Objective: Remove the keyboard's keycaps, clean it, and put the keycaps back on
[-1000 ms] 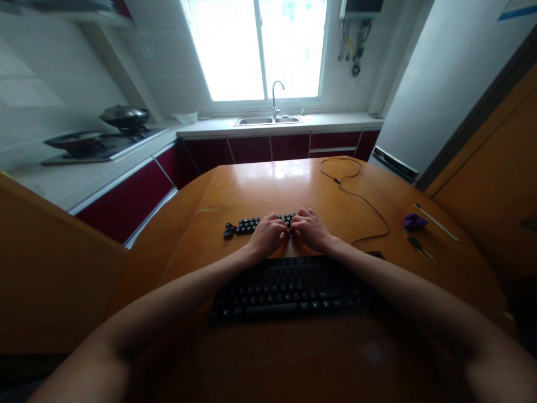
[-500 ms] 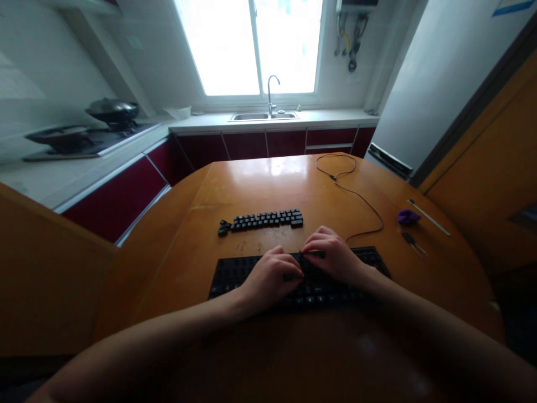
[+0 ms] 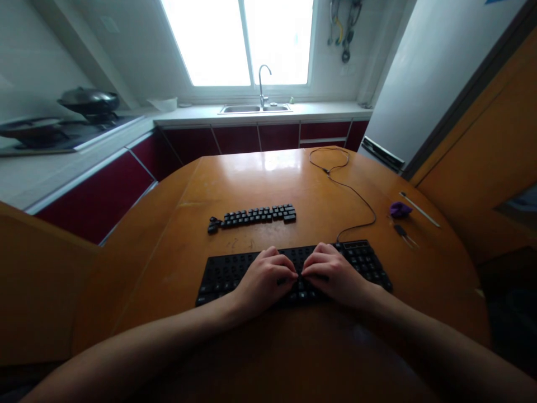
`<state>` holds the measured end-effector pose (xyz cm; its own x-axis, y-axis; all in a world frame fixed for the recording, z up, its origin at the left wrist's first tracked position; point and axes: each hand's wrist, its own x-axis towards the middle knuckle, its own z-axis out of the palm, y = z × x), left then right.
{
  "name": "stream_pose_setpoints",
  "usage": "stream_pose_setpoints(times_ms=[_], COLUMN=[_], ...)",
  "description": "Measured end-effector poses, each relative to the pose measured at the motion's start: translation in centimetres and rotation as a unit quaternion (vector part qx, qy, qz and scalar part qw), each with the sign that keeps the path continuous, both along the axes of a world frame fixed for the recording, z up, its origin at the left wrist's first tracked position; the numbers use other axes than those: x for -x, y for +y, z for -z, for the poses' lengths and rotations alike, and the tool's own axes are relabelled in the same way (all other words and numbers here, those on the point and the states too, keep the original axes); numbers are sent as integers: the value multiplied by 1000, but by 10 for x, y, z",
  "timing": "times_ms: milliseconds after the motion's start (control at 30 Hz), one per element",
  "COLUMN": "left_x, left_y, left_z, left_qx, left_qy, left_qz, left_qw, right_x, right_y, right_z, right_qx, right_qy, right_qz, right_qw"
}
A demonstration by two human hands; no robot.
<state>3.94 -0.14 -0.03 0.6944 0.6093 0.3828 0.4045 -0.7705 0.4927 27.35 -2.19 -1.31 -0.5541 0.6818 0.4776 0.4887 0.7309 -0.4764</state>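
Observation:
A black keyboard (image 3: 226, 271) lies on the wooden table, many of its upper left rows bare of keycaps. My left hand (image 3: 265, 277) rests over its middle, thumb and fingers pinched. Opposite it, my right hand (image 3: 333, 274) is also closed, its fingertips almost meeting the left ones low on the keyboard. Whatever is between the fingertips is dark and too small to make out. Beyond the keyboard, loose black keycaps (image 3: 255, 216) stand in rows.
A cable (image 3: 356, 193) runs from the keyboard to the table's far edge. On the right lie a purple cloth (image 3: 400, 210), a small dark tool with metal prongs (image 3: 401, 230) and a thin rod (image 3: 422, 210). Behind are a sink (image 3: 241, 109) and a stove (image 3: 79, 137).
My right hand has come down toward me over the keyboard, and its fingertips now meet the left hand's. The loose keycaps stay put; the view has shifted slightly.

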Motion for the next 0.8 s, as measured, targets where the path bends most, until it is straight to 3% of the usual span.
stream_pose_setpoints(times_ms=[267, 500, 633, 800], left_x=[2, 3, 3, 3], left_y=[-4, -3, -4, -7], left_z=[-5, -3, -4, -6], left_qx=[-39, -31, -33, -25], left_qy=[73, 59, 58, 72], left_qz=[7, 17, 18, 29], left_qw=[997, 998, 998, 997], right_x=[5, 4, 4, 3], right_y=[-5, -3, -2, -4], right_z=[-10, -10, -11, -20], right_qx=[-62, -85, -74, -8], right_qy=[-42, -100, -131, -146], right_qz=[4, -8, -18, -11], right_qw=[997, 991, 988, 989])
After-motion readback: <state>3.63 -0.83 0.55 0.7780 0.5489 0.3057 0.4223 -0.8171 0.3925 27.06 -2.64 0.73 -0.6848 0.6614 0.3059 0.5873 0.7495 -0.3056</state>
